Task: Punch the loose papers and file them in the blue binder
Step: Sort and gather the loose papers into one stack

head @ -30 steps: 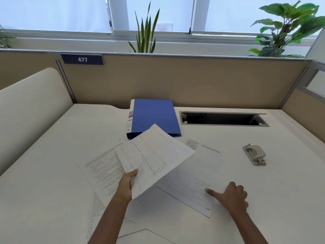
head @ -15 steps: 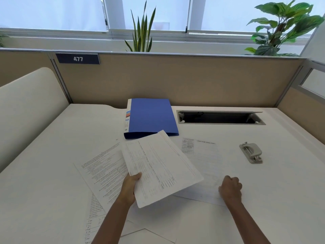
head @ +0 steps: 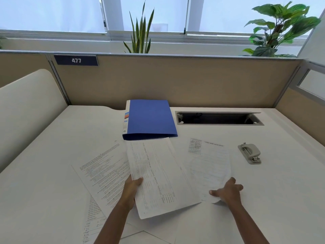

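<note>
gathering only: left grip (head: pixel 133 189) clasps a printed sheet (head: pixel 158 173), right grip (head: pixel 228 192) pinches a second sheet (head: pixel 209 164); beyond them, punch (head: pixel 249 153) untouched, binder (head: pixel 151 118) closed.

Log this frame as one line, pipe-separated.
stage: gathering papers | left hand: holds printed sheet | right hand: pinches second sheet | blue binder: closed | hole punch: untouched

A tan partition (head: pixel 193 81) backs a white desk (head: pixel 52 155): a "477" plate (head: pixel 76 60) at its upper left, an open cable slot (head: pixel 218 118) just before it, a snake plant (head: pixel 140 32) and a leafy plant (head: pixel 281 27) behind.
</note>
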### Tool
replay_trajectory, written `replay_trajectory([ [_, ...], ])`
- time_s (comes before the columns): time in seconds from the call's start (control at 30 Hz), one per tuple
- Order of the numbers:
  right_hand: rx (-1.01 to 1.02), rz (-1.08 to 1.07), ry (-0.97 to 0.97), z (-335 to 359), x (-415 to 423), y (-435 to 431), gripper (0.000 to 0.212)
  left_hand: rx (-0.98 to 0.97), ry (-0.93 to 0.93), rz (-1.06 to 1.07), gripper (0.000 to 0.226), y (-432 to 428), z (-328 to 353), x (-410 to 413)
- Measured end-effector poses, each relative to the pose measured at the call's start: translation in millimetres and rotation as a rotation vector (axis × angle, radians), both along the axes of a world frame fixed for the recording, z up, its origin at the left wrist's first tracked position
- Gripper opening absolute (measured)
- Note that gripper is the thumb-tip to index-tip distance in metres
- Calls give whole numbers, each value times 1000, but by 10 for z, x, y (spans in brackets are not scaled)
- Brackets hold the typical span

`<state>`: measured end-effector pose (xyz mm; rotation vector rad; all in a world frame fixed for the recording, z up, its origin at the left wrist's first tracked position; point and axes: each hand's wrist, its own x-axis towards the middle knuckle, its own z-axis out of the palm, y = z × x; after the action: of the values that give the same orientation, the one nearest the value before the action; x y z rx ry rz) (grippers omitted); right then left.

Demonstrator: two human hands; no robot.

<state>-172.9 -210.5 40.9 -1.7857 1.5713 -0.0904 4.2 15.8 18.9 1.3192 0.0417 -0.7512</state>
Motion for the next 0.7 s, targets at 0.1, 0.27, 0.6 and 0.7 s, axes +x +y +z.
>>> replay_trajectory([
  [0.1, -198, 38, -199, 43, -49, 59, 68, 24, -31, -27, 42, 5, -28, -7],
  [0.27, -818, 505, -276, 350, 168, 549, 53, 33, -56, -86, 42, -73, -26, -34],
  [0.6, -813, 975, -207, 170, 344, 1262, 49, -16, -87, -178, 26, -241, 117, -133],
  [0.7, -665, 1061, -242, 141, 362, 1295, 36, -25, -59, -169, 23, -214, 96, -157],
])
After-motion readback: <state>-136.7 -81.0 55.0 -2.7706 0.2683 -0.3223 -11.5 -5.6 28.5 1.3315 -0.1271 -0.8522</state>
